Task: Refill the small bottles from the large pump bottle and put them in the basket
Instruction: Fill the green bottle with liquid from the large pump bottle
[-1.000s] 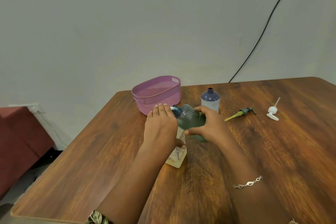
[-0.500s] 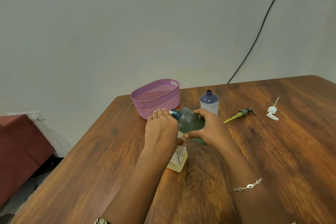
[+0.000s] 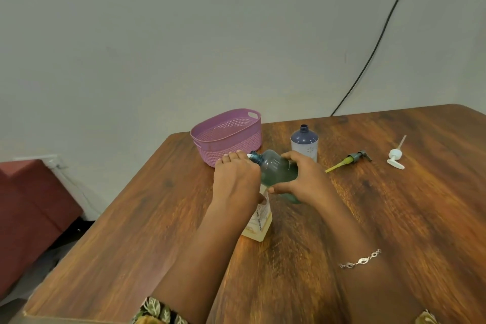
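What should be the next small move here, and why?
Probably bring the neck of the teal bottle to the mouth of the clear bottle: the right hand holds the teal bottle tipped, its neck over the left hand, which grips the clear bottle. That mouth is hidden.

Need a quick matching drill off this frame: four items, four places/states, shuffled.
Things:
1. teal bottle
2. clear bottle
3. blue-grey bottle
4. white pump head

States:
a. lying loose on the table, far right
b. upright, uncapped, untouched, behind the right hand
c. tipped sideways, held by the right hand
d. upright on the table, gripped by the left hand

Pairs: 1-c, 2-d, 3-b, 4-a
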The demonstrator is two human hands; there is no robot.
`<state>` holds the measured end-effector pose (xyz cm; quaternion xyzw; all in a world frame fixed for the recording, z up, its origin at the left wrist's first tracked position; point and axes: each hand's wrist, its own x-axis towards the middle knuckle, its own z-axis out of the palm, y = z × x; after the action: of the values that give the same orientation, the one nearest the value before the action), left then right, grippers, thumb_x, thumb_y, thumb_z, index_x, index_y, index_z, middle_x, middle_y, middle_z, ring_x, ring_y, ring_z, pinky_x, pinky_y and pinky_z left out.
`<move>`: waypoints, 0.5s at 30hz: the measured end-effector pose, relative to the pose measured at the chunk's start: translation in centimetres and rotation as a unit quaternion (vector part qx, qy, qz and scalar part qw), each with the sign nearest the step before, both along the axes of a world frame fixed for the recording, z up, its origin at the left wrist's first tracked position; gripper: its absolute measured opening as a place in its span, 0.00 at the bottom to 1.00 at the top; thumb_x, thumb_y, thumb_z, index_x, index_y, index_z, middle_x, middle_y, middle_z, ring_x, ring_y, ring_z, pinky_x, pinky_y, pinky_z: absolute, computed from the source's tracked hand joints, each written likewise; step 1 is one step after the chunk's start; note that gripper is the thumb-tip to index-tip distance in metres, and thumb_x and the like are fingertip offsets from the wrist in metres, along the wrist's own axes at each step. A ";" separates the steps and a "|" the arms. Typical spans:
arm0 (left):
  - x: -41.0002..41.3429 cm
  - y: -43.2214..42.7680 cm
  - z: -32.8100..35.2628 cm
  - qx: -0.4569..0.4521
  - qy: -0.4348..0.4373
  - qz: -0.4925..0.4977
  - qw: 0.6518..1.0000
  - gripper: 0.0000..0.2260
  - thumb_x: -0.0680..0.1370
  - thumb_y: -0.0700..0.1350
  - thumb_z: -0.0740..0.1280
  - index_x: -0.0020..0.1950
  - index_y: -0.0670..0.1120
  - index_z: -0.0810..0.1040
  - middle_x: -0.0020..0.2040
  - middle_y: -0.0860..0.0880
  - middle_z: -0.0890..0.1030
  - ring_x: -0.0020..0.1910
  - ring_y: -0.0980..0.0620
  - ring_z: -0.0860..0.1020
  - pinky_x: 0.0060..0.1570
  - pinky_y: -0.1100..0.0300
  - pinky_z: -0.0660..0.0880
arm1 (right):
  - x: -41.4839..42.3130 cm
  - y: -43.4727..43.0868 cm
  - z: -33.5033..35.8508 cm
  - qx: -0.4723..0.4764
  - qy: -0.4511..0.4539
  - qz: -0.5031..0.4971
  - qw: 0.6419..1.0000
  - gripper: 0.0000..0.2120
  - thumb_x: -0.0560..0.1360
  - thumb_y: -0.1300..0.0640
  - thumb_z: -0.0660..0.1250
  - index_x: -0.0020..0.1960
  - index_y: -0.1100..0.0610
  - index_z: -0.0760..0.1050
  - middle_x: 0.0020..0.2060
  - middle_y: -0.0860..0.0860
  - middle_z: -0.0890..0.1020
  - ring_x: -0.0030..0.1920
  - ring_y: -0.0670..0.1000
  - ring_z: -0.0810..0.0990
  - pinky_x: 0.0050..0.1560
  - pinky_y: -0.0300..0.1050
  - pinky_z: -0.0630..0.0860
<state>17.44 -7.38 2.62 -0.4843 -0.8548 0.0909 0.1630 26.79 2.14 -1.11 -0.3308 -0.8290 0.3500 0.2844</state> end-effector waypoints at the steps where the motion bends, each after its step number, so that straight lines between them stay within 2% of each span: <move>1: -0.1 -0.1 0.0 0.001 -0.002 -0.003 1.000 0.39 0.73 0.57 0.69 0.72 0.34 0.58 0.69 0.38 0.68 0.68 0.41 0.67 0.66 0.52 0.65 | 0.0 0.0 0.1 0.002 0.001 0.001 1.000 0.32 0.61 0.53 0.78 0.62 0.52 0.70 0.48 0.44 0.71 0.49 0.45 0.70 0.37 0.35 0.65; 3: -0.3 -0.2 0.3 0.021 -0.016 -0.012 1.000 0.39 0.72 0.59 0.68 0.72 0.36 0.58 0.69 0.40 0.68 0.67 0.44 0.68 0.63 0.54 0.67 | 0.0 0.0 0.3 -0.002 0.007 0.003 1.000 0.31 0.61 0.54 0.79 0.61 0.52 0.70 0.48 0.44 0.71 0.49 0.45 0.70 0.38 0.36 0.66; 5: -0.7 -0.3 1.1 0.064 -0.028 -0.027 0.997 0.34 0.72 0.61 0.67 0.69 0.41 0.64 0.64 0.45 0.73 0.59 0.50 0.74 0.50 0.59 0.72 | 0.0 0.0 0.6 -0.006 0.015 0.007 1.000 0.31 0.61 0.55 0.79 0.61 0.53 0.70 0.48 0.45 0.71 0.49 0.46 0.71 0.43 0.38 0.68; 6: -0.8 -0.4 1.5 0.077 -0.032 -0.033 0.996 0.31 0.72 0.62 0.67 0.66 0.43 0.67 0.61 0.47 0.75 0.53 0.52 0.75 0.42 0.61 0.71 | 0.0 0.1 0.8 -0.007 0.017 0.008 1.000 0.31 0.61 0.55 0.79 0.61 0.53 0.70 0.48 0.45 0.72 0.50 0.46 0.72 0.45 0.39 0.69; 7: -0.8 -0.5 1.7 0.081 -0.037 -0.034 0.995 0.30 0.72 0.62 0.67 0.64 0.44 0.68 0.59 0.48 0.76 0.50 0.53 0.75 0.38 0.62 0.68 | -0.1 0.3 1.0 -0.007 0.017 0.008 1.000 0.32 0.61 0.55 0.79 0.61 0.53 0.70 0.49 0.45 0.72 0.51 0.47 0.72 0.47 0.40 0.69; 15: -1.3 -0.8 0.2 0.081 0.002 -0.058 0.995 0.33 0.73 0.60 0.67 0.69 0.41 0.64 0.61 0.46 0.74 0.56 0.50 0.75 0.40 0.61 0.66 | -0.1 0.3 0.6 0.000 -0.005 0.014 1.000 0.33 0.61 0.55 0.79 0.62 0.55 0.70 0.49 0.46 0.71 0.51 0.46 0.70 0.48 0.40 0.69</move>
<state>16.14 -8.21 2.86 -0.5183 -0.8293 0.0127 0.2085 26.68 2.41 -0.50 -0.3213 -0.8350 0.3519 0.2752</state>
